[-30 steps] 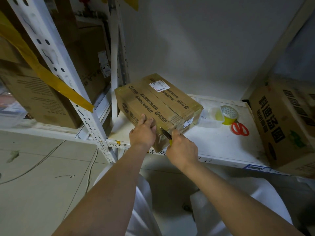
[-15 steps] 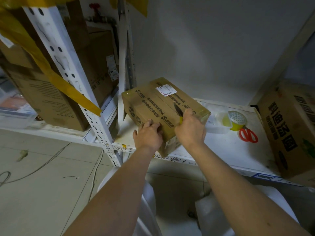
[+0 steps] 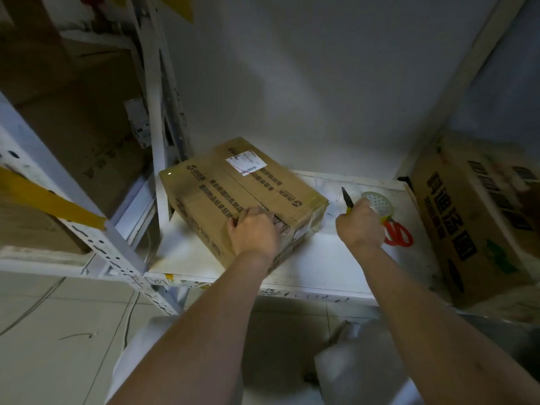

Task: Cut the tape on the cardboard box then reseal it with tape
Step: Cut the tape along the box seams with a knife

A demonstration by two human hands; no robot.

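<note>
Right hand (image 3: 361,222) grips knife (image 3: 347,198) beside box (image 3: 233,194), clear of it.

The left hand (image 3: 254,229) is pressing on the cardboard box (image 3: 233,194) on the shelf (image 3: 315,258); the right hand (image 3: 361,226) is gripping a knife (image 3: 347,199) beside the tape roll (image 3: 378,203).

— Was any writing made out on the cardboard box (image 3: 233,197)?
— Rows of dark printed characters and a round logo were seen on its top, too blurred to be read. A white label (image 3: 246,162) with a barcode was stuck there.
— And the large box (image 3: 473,217) at the right?
— Big black characters were printed on its side, none clearly legible.
</note>
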